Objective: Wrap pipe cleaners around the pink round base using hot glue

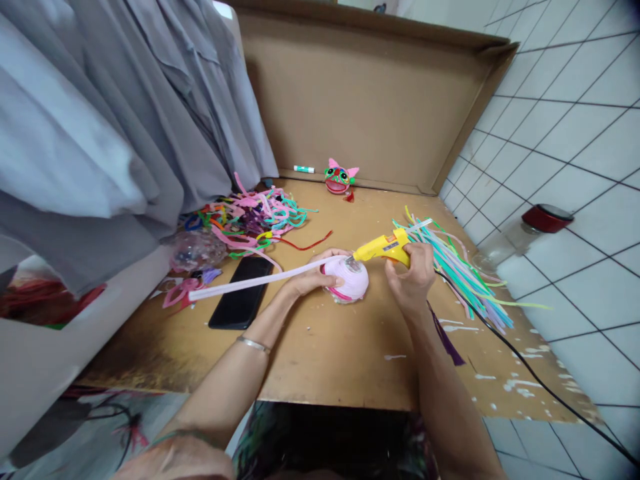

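Note:
My left hand (314, 279) is closed around a round, pale pink ball wrapped in pipe cleaner (354, 283), with a darker pink band low on its side. A long pale strip of pipe cleaners (260, 283) runs from the ball out to the left, across my wrist. In my right hand (415, 275) is a yellow glue gun (383, 247), its nozzle at the top of the ball. A clear glue stick sticks out of the gun's back. Whether the nozzle touches the ball, I cannot tell.
A black phone (240, 293) lies left of my left arm. Tangled pipe cleaners (265, 213) are heaped behind it. Straight pipe cleaners (455, 267) spread at right beside a lidded jar (525, 233). A small animal-face figure (339, 179) sits by the cardboard wall (360, 100). The gun's black cord (525, 367) trails right.

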Demonstrator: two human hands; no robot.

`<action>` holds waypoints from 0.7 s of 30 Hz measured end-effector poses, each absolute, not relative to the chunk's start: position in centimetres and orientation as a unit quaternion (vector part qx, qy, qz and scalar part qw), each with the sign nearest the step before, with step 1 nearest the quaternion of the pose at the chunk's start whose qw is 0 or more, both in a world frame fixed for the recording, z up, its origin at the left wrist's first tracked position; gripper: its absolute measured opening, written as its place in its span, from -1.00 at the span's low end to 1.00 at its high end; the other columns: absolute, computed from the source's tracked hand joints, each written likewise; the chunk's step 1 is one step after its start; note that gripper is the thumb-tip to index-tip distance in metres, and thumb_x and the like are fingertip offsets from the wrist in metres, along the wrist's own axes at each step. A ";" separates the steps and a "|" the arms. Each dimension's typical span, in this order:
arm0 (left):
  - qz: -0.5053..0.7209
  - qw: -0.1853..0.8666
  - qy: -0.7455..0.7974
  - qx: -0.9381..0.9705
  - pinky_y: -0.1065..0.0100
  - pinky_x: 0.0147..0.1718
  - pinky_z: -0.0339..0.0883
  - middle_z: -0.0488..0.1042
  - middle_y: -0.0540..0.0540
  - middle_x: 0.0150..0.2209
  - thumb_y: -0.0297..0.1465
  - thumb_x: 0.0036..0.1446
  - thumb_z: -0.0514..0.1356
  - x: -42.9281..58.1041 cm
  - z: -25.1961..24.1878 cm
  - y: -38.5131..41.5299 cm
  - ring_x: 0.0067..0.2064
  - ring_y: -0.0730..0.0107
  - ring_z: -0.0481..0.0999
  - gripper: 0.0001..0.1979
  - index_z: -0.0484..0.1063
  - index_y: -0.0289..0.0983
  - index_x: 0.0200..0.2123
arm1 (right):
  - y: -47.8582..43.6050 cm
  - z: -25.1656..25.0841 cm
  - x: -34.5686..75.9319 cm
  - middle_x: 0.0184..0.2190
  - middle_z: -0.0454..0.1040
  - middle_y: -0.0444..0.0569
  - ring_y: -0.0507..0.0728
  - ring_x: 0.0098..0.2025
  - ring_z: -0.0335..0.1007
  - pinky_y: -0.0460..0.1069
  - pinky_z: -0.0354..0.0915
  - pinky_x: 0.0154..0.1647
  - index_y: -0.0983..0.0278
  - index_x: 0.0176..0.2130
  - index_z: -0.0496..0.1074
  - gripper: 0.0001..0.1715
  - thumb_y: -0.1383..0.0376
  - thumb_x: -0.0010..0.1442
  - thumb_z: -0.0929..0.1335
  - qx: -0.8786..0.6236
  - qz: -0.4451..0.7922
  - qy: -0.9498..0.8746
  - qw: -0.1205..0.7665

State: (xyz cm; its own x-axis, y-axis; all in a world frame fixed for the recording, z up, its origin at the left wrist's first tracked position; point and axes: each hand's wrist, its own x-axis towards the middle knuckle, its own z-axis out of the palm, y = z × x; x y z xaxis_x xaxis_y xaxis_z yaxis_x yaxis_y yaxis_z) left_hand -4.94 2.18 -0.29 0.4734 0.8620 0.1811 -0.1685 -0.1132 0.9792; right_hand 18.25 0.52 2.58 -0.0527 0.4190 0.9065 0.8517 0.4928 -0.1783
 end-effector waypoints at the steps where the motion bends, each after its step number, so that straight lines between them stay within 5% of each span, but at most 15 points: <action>1: 0.427 0.602 0.287 0.611 0.39 -0.24 0.34 0.51 -0.16 -0.05 -0.26 -0.31 0.46 -4.9 -0.2 2.2 -0.20 0.32 0.47 -0.25 0.43 -0.28 0.04 | 0.5 2.6 18.2 -0.27 0.38 0.01 0.20 -0.20 0.34 0.08 0.33 -0.23 0.21 -0.17 0.28 -0.73 0.36 0.08 0.33 -0.456 -0.212 -0.695 0.514; 21: 0.439 0.615 0.282 0.591 0.39 -0.19 0.34 0.48 -0.13 -0.10 -0.36 -0.32 0.45 -5.0 -0.5 2.1 -0.15 0.30 0.45 -0.35 0.43 -0.28 -0.05 | 0.4 2.5 18.3 -0.23 0.40 0.04 0.21 -0.17 0.35 0.09 0.32 -0.18 0.21 -0.15 0.30 -0.75 0.32 0.10 0.32 -0.473 -0.190 -0.697 0.504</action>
State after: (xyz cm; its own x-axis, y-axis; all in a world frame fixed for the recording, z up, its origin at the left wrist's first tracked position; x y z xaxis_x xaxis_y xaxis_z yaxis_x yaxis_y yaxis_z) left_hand -4.96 2.10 -0.48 0.4557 0.8735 0.1710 -0.2063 -0.0832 0.9750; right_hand 18.27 0.39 2.50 -0.0444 0.4683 0.8824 0.8510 0.4804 -0.2121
